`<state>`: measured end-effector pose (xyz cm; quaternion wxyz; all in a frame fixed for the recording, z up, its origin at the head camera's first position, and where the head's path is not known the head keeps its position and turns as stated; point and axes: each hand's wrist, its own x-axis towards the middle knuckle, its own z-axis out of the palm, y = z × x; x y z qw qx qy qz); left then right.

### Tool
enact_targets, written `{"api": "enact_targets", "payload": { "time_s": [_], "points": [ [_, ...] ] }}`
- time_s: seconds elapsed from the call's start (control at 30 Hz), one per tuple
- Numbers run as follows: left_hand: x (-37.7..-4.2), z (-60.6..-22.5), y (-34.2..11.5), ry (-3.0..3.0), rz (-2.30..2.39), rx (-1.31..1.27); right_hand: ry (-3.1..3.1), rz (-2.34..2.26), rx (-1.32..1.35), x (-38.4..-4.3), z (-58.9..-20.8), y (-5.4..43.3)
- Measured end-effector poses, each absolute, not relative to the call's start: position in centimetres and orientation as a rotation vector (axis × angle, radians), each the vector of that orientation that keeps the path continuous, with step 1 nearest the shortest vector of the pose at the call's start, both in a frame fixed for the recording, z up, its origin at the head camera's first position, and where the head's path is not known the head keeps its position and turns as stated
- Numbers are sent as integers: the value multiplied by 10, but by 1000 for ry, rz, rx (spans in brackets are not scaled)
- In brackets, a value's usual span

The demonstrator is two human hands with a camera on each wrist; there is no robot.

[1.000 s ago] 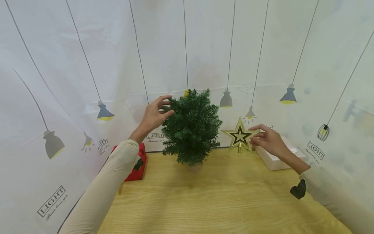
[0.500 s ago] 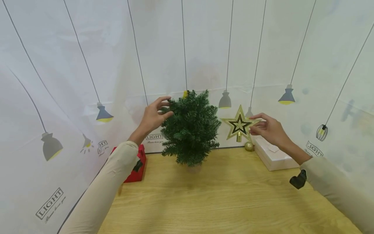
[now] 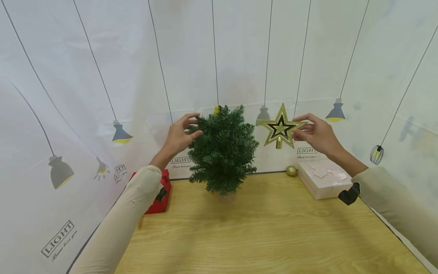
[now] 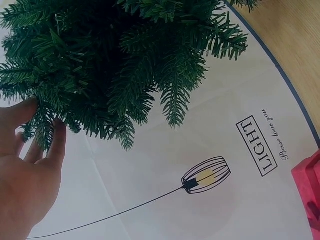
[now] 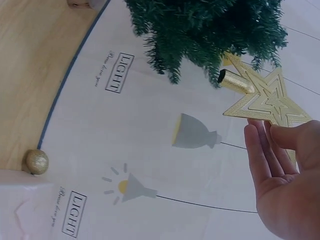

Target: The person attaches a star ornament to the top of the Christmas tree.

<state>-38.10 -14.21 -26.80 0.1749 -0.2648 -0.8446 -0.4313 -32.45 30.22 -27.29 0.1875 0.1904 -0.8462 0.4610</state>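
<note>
A small artificial Christmas tree (image 3: 224,152) stands upright on the wooden table. At its upper left side my left hand (image 3: 179,133) holds a branch, with the thumb and fingers (image 4: 58,142) on either side of the branch tip (image 4: 44,127). My right hand (image 3: 316,133) pinches a gold star tree topper (image 3: 281,127) by one point, to the right of the tree and well above the table. Five-pointed and upright, the star has its hollow socket (image 5: 235,81) facing down in the head view. From the right wrist, the star overlaps the lower branches.
On the right, a pale pink gift box (image 3: 323,179) with a bow sits at the back, a gold ball ornament (image 3: 291,171) beside it. A red box (image 3: 161,194) lies behind my left forearm. Behind the wooden table (image 3: 239,236) hangs a lamp-printed white backdrop (image 3: 191,45).
My right hand has raised the star from near tabletop height to the level of the tree's upper part, uncovering the gold ball and the pink box. The left hand stays at the tree.
</note>
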Motion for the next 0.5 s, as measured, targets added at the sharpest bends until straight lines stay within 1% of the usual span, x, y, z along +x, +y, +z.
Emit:
{"api": "enact_targets", "payload": {
  "time_s": [0.5],
  "points": [
    [-382, -271, -144, -2371, -1259, -765, -2287, 1307, 538, -340, -228, 279]
  ]
}}
